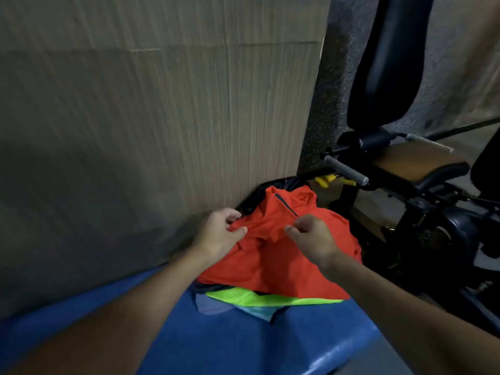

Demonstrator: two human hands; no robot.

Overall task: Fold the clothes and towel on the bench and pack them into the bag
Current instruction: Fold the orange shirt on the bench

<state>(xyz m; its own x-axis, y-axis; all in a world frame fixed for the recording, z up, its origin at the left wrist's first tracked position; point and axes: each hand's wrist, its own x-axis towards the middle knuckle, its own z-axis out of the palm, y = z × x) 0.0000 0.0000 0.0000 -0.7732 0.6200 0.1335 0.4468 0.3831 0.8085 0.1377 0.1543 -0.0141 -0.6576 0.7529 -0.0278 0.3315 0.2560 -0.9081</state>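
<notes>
An orange shirt [273, 255] is piled on other clothes [270, 299] at the table's [230, 336] 12 o'clock end. Its fabric is pinched by the left hand [219, 235] at 9 o'clock and the right hand [311, 236] at 3 o'clock.

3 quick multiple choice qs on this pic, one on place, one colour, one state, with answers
1. Where does the orange shirt lie? A on a hanger B atop the clothes pile on the blue bench C in a drawer
2. What colour shows just under it? A white B neon yellow-green C pink
3. What is the left hand doing? A pinching the shirt B lying flat C holding a bottle
Answers: B, it tops the pile; B, a neon garment peeks out beneath; A, thumb and fingers close on orange cloth.
</notes>
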